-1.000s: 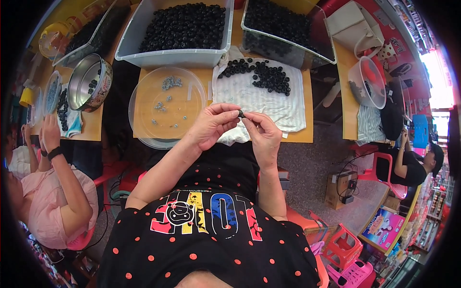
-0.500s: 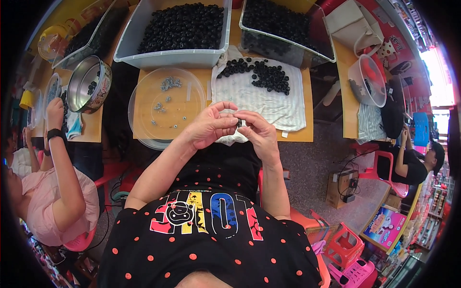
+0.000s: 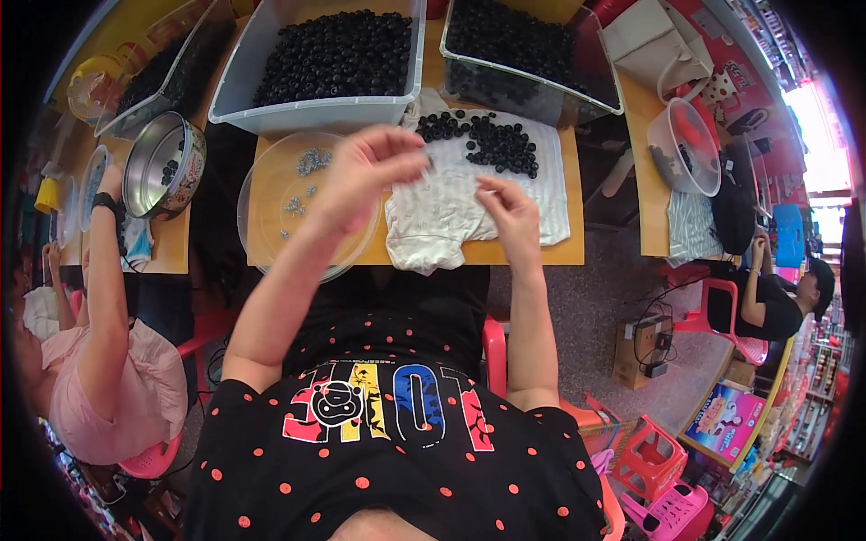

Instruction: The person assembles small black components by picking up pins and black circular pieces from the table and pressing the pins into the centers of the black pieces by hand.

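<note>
My left hand [image 3: 365, 176] is over the table between the clear round tray and the white cloth, blurred by motion. Its thumb and fingers are apart, and a small dark smear shows just beyond the thumb tip. My right hand [image 3: 511, 216] hangs above the right part of the white cloth [image 3: 424, 216], thumb and forefinger drawn together; whatever they pinch, if anything, is too small to make out. Small black round wheel-like pieces [image 3: 503, 149] lie loose on the far part of the cloth. In the clear round tray [image 3: 262, 243] are small silvery metal parts [image 3: 314, 161], partly behind my left forearm.
Large clear tubs of black pieces stand at the back, one in the middle [image 3: 316, 113] and one to the right [image 3: 532, 86]. Leftward are a round metal tin [image 3: 135, 185] and a co-worker in a pink top [image 3: 126, 379]. A clear bucket [image 3: 672, 162] stands on the right table.
My hands were together over the cloth's near edge, working a small dark piece. They have parted: the left moved up and left, the right slightly right and up.
</note>
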The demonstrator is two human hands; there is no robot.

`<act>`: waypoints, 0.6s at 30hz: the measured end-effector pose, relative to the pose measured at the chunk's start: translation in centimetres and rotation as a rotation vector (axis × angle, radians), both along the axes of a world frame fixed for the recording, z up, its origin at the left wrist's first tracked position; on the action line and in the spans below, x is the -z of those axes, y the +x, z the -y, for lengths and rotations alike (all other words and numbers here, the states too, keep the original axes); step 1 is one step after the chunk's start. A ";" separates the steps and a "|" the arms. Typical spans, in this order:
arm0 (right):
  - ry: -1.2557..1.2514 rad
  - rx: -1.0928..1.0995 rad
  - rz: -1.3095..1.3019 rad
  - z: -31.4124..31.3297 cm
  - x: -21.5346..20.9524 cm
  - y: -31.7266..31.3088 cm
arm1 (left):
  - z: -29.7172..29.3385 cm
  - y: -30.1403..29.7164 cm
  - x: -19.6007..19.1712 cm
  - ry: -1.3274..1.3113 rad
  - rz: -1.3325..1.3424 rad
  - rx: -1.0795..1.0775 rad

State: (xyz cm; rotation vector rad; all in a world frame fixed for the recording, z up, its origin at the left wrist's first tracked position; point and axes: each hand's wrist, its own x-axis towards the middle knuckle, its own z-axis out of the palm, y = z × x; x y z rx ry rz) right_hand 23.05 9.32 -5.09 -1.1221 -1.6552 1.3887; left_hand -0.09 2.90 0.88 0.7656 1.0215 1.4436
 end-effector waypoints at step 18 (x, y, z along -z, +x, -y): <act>0.595 0.145 0.257 2.1 -2.5 -2.0 | 1.7 5.0 4.5 -0.132 0.080 -0.036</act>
